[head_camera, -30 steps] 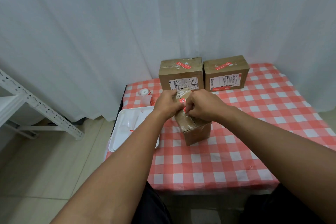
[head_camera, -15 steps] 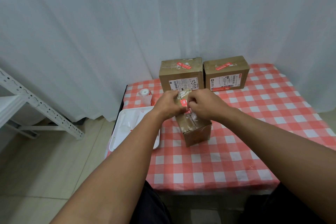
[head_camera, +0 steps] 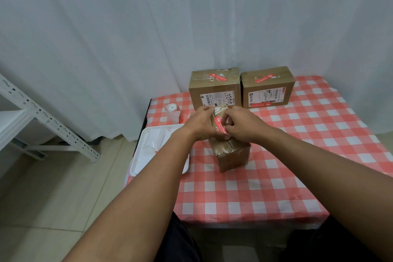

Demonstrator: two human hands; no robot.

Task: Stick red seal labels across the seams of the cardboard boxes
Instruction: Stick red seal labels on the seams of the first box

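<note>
Near box (head_camera: 230, 153) sits mid-table (head_camera: 276, 176), both hands on its top. Red seal label (head_camera: 220, 126) lies along the top seam, between the hands. Left hand (head_camera: 202, 122) curls over the box's left top edge, gripping it; right hand (head_camera: 242, 125) pinches the label's near end, fingers curled. Two sealed boxes (head_camera: 214, 89) (head_camera: 268, 86) stand behind.
</note>
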